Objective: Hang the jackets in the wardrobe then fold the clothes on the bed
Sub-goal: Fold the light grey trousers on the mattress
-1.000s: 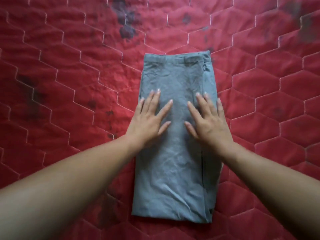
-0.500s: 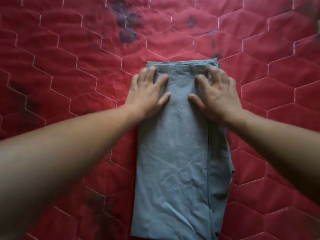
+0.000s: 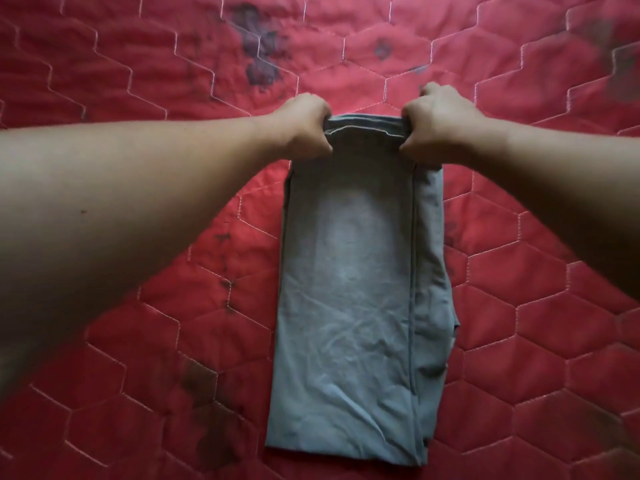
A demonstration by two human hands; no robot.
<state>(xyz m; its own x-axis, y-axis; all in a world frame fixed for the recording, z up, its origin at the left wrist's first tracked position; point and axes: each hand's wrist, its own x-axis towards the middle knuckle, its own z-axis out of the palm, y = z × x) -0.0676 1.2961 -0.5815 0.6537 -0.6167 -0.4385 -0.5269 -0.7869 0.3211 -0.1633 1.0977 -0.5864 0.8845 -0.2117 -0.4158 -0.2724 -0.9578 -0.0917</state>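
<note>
A grey-blue garment (image 3: 360, 306), folded into a long narrow strip, lies lengthwise on the bed in the middle of the head view. My left hand (image 3: 304, 128) grips its far left corner with curled fingers. My right hand (image 3: 440, 124) grips the far right corner the same way. Between the two hands the far edge is lifted slightly off the quilt. The near end lies flat, with layered edges showing along the right side.
A red quilted bedspread (image 3: 138, 81) with white hexagon stitching fills the whole view. Dark stains (image 3: 259, 46) mark it beyond the garment and others sit to the garment's left. Both forearms reach in from the lower corners.
My hands slid from the middle of the garment up to its far end. They went from pressing flat to gripping the far corners, and the far edge has lifted.
</note>
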